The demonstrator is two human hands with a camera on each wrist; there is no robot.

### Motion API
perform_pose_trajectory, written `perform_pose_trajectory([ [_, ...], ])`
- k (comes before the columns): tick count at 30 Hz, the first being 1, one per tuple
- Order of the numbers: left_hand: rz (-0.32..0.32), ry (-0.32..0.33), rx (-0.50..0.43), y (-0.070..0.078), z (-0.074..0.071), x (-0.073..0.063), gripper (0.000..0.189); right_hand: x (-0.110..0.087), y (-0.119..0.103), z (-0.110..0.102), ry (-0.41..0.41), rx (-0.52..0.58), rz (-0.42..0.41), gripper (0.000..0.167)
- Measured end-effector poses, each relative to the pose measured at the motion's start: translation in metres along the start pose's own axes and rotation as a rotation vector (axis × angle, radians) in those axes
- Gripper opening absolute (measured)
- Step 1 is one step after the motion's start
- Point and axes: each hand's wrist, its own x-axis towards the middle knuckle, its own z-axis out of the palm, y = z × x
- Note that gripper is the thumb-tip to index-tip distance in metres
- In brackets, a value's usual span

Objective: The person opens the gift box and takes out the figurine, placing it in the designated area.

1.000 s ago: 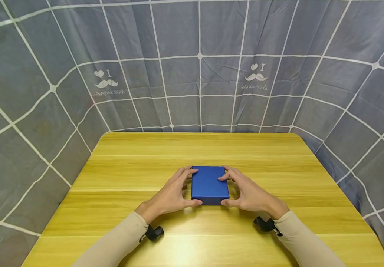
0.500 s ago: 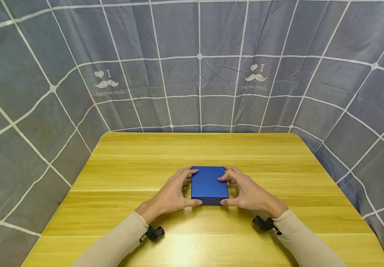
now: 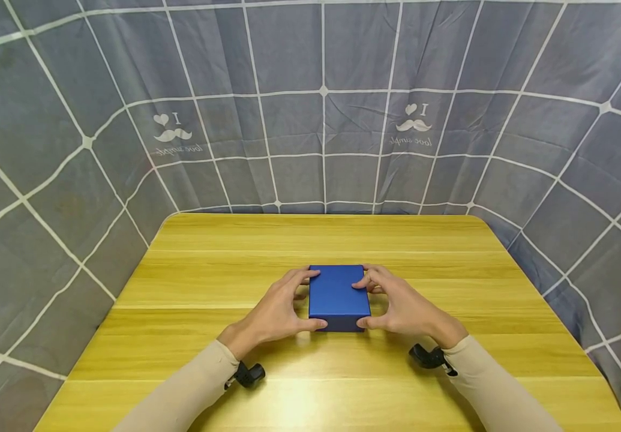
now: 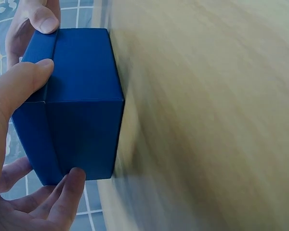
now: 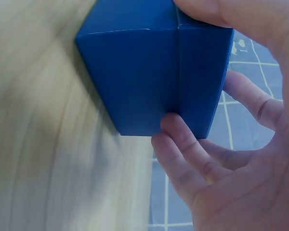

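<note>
On the table before me stands a blue box, its lower body (image 4: 84,67) close against the wood. A seam sets off its lid (image 3: 337,291), the upper band of the box in both wrist views. My left hand (image 3: 275,312) grips the lid from the left, thumb at the near side and fingers toward the far corner. From the right, my right hand (image 3: 404,309) holds it likewise, with one finger bent over the top edge. In the right wrist view two fingertips (image 5: 172,120) touch the side by the seam. The box's inside is hidden.
The yellow wood-grain table (image 3: 224,240) stretches around the box on all sides. Grey-blue cloth (image 3: 288,126) with white grid lines hangs behind the table and along both sides. Black wrist cameras (image 3: 251,375) sit under the sleeves' cuffs.
In the head view the lid has risen slightly and the box's near side looks taller. Both hands have gone up a little with it, keeping their grip.
</note>
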Motion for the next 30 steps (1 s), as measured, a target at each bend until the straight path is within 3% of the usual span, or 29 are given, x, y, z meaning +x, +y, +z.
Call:
perform_pose_trajectory([
  [7, -0.002, 0.013, -0.015, 0.005, -0.005, 0.001, 0.107, 0.001, -0.005, -0.008, 0.004, 0.002, 0.004, 0.062],
  [16, 0.001, 0.042, -0.065, 0.009, -0.015, -0.001, 0.108, 0.008, -0.011, -0.012, 0.027, 0.067, -0.066, 0.062],
  [22, -0.002, 0.060, -0.095, 0.011, -0.021, -0.001, 0.109, 0.012, -0.016, -0.010, 0.038, 0.151, -0.046, 0.049],
  [30, -0.035, 0.118, -0.114, 0.012, -0.028, -0.003, 0.100, 0.027, -0.030, -0.002, 0.103, 0.171, -0.048, 0.042],
])
